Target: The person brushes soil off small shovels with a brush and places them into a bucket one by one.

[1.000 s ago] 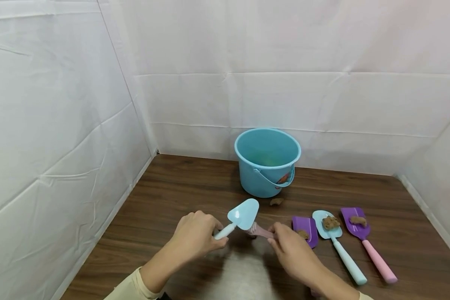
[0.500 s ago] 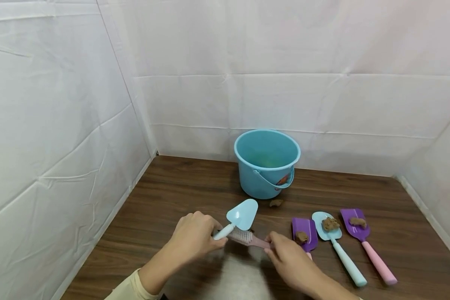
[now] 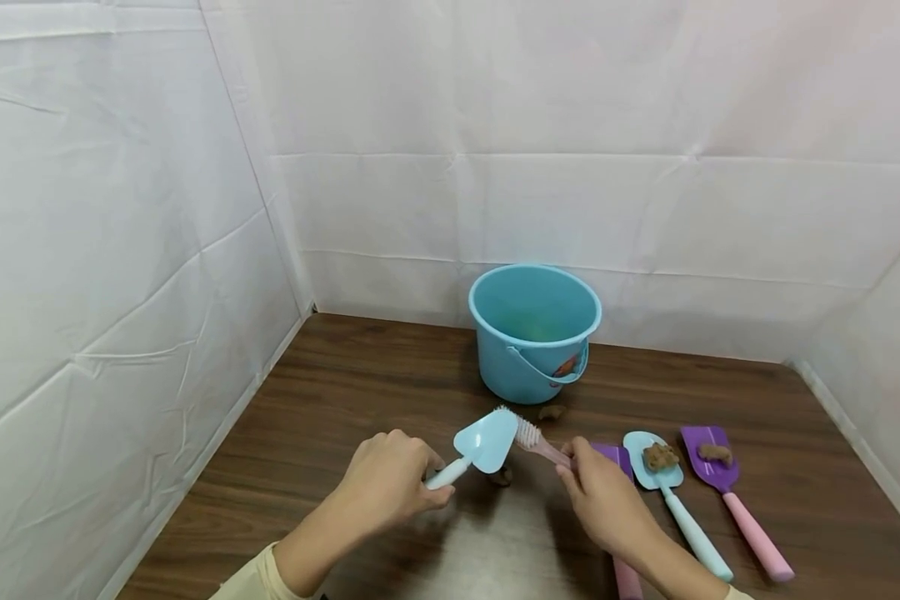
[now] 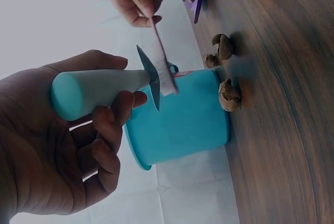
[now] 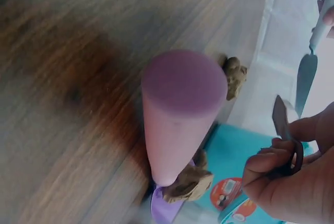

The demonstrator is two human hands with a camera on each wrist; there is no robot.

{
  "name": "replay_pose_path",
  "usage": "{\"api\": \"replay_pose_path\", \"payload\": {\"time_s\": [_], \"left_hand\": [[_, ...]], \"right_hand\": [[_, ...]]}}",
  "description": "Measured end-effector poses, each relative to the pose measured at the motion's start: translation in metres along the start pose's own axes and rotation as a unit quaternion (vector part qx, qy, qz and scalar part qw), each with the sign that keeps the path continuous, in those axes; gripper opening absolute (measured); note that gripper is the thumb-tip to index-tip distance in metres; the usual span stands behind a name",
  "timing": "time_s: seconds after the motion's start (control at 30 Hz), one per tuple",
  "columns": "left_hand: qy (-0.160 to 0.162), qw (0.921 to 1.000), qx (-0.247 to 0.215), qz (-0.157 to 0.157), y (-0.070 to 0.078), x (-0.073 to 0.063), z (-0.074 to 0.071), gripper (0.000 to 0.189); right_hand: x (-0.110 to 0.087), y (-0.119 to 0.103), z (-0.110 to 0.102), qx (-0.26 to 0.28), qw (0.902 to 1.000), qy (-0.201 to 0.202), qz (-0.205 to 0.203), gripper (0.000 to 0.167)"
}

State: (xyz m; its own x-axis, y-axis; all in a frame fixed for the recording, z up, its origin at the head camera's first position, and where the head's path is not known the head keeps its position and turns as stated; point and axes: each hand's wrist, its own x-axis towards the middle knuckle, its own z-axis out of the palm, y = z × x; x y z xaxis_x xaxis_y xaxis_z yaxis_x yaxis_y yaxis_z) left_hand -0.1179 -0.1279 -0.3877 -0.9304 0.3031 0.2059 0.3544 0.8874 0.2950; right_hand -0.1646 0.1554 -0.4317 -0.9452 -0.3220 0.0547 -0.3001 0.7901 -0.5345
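Observation:
My left hand (image 3: 390, 479) grips the pale handle of a light blue hand trowel (image 3: 487, 442), its blade raised over the table and pointing to the right. In my right hand (image 3: 607, 496) I pinch the thin pink handle of a white-bristled brush (image 3: 528, 435). The bristles meet the right edge of the trowel blade in the head view. Below the blade lies a brown clay-like lump (image 3: 501, 477), partly covered by it. The left wrist view shows further brown lumps (image 4: 225, 46) on the wood.
A blue bucket (image 3: 521, 375) stands at the back, with a small brown piece (image 3: 551, 412) before it. To the right lie a light blue scoop (image 3: 696, 533) and a purple scoop (image 3: 708, 479), both bearing brown lumps. Another purple scoop (image 3: 613, 457) is partly behind my right hand.
The brush passed leftward under the trowel, then swung back right and up to the blade's right edge. My right hand rose slightly; the left stays nearly still.

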Motion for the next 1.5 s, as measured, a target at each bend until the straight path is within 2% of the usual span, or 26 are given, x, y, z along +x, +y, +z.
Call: {"api": "replay_pose_path", "payload": {"time_s": [0.1,0.23,0.3,0.37,0.67,1.0,1.23,1.5], "left_hand": [[0.003,1.0000,0.001,-0.005,-0.001,0.001,0.000,0.015],[0.006,1.0000,0.004,-0.006,-0.001,0.002,0.000,0.014],[0.004,1.0000,0.004,-0.004,0.000,0.002,0.001,0.014],[-0.001,1.0000,-0.001,-0.002,0.001,0.002,0.002,0.016],[-0.017,0.9997,-0.016,0.000,0.003,-0.001,0.002,0.011],[-0.025,0.9994,-0.023,0.000,0.002,-0.004,0.001,0.012],[-0.020,0.9996,-0.019,0.001,0.000,-0.005,0.000,0.013],[-0.015,0.9998,-0.008,-0.005,-0.003,-0.005,-0.003,0.013]], "right_hand": [[-0.006,-0.004,0.007,0.012,0.9994,-0.030,-0.010,0.010],[-0.017,-0.012,0.015,0.021,0.9951,-0.064,-0.073,0.009],[-0.020,-0.015,0.015,0.020,0.9926,-0.067,-0.099,0.010],[-0.021,-0.016,0.013,0.018,0.9926,-0.060,-0.103,0.011],[-0.001,0.000,-0.007,0.017,0.9997,-0.009,-0.013,0.009],[0.004,0.011,-0.014,0.019,0.9998,0.000,-0.003,0.013],[0.005,0.014,-0.017,0.014,0.9998,0.010,-0.007,0.015],[0.000,0.019,-0.021,0.017,0.9996,0.020,0.008,0.016]]}}
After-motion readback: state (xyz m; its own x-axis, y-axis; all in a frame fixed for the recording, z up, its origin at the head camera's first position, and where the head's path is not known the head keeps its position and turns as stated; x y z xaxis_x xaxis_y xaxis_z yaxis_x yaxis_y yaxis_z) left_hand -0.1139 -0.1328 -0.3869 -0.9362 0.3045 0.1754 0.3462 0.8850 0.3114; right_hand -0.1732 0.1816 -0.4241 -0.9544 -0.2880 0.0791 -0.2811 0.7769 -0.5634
